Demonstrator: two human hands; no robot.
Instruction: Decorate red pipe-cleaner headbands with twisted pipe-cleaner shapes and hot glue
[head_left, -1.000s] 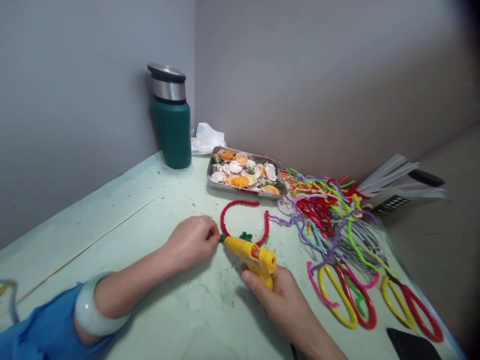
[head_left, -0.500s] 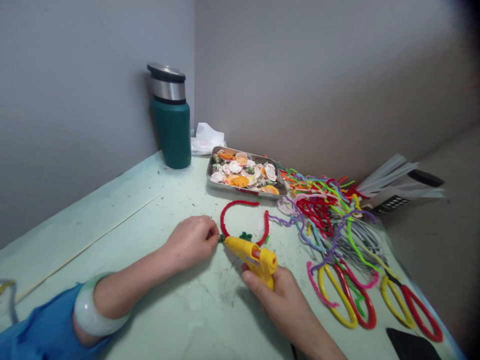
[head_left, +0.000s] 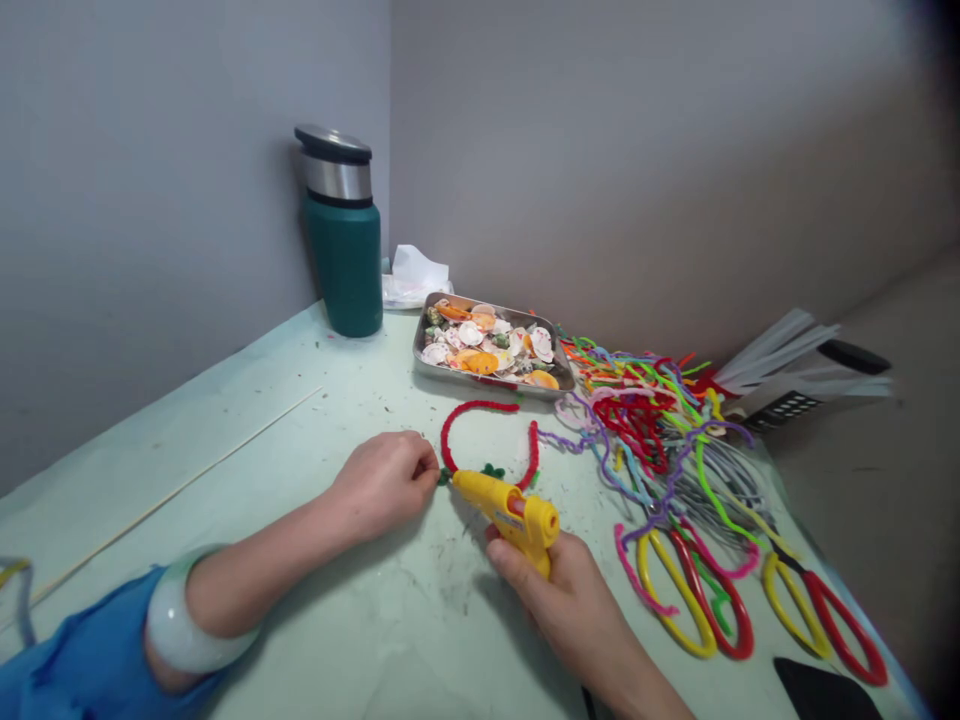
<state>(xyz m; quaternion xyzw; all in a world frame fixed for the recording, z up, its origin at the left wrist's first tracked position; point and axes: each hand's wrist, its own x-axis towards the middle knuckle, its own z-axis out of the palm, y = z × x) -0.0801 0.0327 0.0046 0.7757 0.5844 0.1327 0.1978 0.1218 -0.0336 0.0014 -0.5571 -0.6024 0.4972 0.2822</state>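
Note:
My right hand [head_left: 562, 590] is wrapped round the handle of a yellow glue gun [head_left: 495, 497], whose nozzle points left. The nozzle tip is at a small dark green pipe cleaner piece [head_left: 444, 477], which my left hand [head_left: 394, 475] pinches between thumb and fingertips. Just beyond lies a red pipe cleaner [head_left: 448, 432] bent into an open loop on the table. A dark green pipe cleaner shape [head_left: 492, 471] sits at the loop's near side, partly hidden by the gun.
A metal tray [head_left: 491, 383] of shells stands behind the loop, with a green bottle [head_left: 343, 260] back left. Tangled pipe cleaners [head_left: 637, 430] and two pairs of scissors [head_left: 712, 600] lie right. A thin stick [head_left: 180, 487] lies left; glue sticks [head_left: 780, 350] stand far right.
The glue gun in my right hand has shifted very slightly to the right, its nozzle easing back from the green piece. My left hand has stayed in place.

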